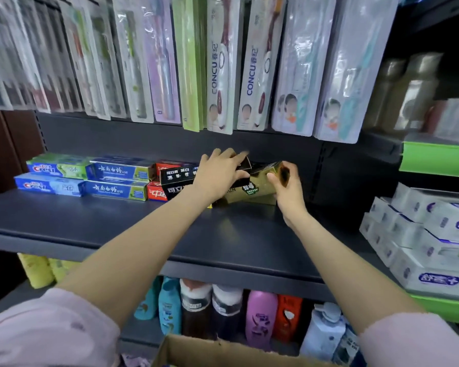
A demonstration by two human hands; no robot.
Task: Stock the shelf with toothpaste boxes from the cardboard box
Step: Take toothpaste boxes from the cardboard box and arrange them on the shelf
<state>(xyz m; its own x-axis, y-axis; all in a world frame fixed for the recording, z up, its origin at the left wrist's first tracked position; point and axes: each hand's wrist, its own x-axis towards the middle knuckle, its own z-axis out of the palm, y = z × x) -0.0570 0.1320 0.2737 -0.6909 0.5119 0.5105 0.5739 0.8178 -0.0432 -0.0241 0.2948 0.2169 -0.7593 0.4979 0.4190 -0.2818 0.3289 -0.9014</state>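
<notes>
Gripping gold toothpaste boxes (252, 193), both hands, beside Crest boxes (52, 168).

bare dark shelf (90, 221) is lying open across the frame's middle; toothpaste boxes (117, 178) are blocking its back left, hanging toothbrush packs (223, 62) crowding from above.

"CONCU" printed down two hanging toothbrush packs (219, 67) and (259, 67). "Crest" logo on two stacked blue toothpaste boxes (51, 177). Chinese script on blue-green boxes (117, 181), black boxes (176, 176), red box (157, 193), gold box (252, 190); other print blurred.
</notes>
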